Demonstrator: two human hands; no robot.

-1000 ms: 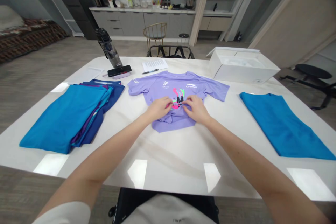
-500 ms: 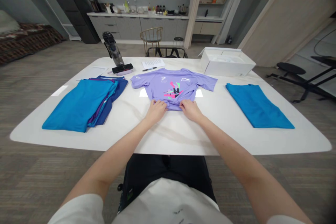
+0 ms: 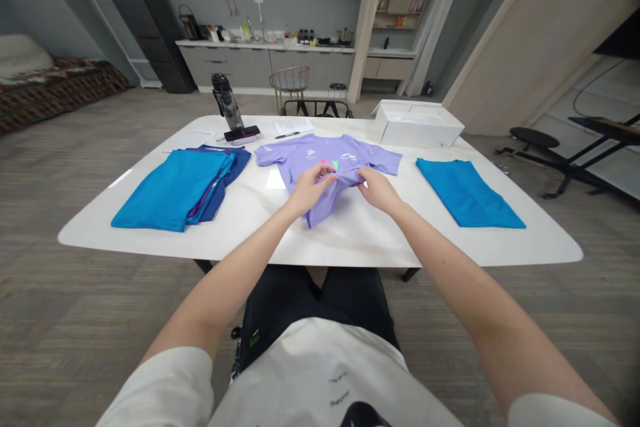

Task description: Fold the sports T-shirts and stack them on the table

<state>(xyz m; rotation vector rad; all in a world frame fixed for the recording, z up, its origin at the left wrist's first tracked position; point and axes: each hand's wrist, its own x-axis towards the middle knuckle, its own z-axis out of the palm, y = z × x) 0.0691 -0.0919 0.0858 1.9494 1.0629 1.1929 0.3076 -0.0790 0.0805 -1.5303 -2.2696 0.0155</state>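
Observation:
A purple T-shirt (image 3: 295, 155) with white logos and a pink and green print lies on the white table, its collar and sleeves toward the far side. My left hand (image 3: 311, 188) pinches the lower part of the shirt near its middle. To the right of it, my right hand (image 3: 376, 188) grips the raised hem. The cloth between them is lifted and bunched, and one corner hangs down toward me. Most of the print is hidden behind the lifted fabric and my left hand.
A stack of folded blue and purple clothes (image 3: 175, 190) lies on the left of the table (image 3: 260, 240). At the right is a folded blue garment (image 3: 467, 193). Farther back stand a handheld vacuum (image 3: 231, 107), paper (image 3: 294, 125) with a pen (image 3: 287, 135), and a white box (image 3: 420, 125).
Both hands have moved away from me and up, raising the shirt's lower edge off the table. The cloth now bunches over the print. The camera view has shifted too.

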